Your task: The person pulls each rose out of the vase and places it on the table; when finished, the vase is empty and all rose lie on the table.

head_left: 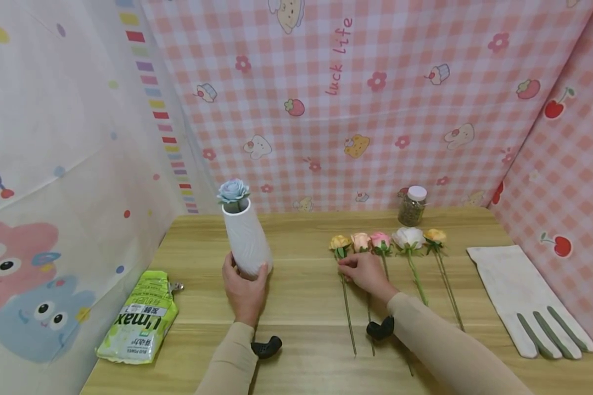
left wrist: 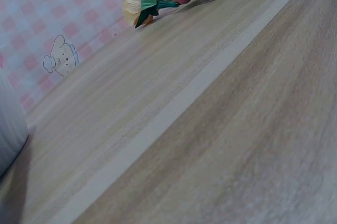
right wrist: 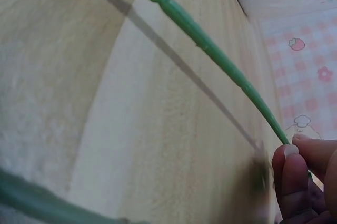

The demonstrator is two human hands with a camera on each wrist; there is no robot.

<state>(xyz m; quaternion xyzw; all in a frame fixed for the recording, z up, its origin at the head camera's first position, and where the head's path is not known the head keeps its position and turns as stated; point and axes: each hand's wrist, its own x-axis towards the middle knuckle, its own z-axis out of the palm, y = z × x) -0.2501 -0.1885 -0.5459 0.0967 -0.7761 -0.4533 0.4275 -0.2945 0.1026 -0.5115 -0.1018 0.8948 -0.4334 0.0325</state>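
My left hand (head_left: pixel 245 293) grips the lower part of a white textured vase (head_left: pixel 246 238), its thumb and fingers on opposite sides. A light blue artificial rose (head_left: pixel 233 191) stands in the vase's mouth. My right hand (head_left: pixel 369 273) pinches the green stem just under the bloom of a yellow rose (head_left: pixel 340 242), the leftmost in a row of flowers. The right wrist view shows that stem (right wrist: pixel 202 39) between thumb and fingertips, with its shadow on the tabletop. Beside it lie a peach rose (head_left: pixel 360 241) and a pink rose (head_left: pixel 380 240), partly hidden by my right hand and arm.
Farther right lie a white flower (head_left: pixel 409 238) and an orange-yellow rose (head_left: pixel 435 236). A lidded jar (head_left: pixel 412 208) stands behind them. A white-and-green glove (head_left: pixel 514 291) lies at the right of the wooden table (head_left: pixel 301 307), and a clipped green bag (head_left: pixel 140 318) at the left.
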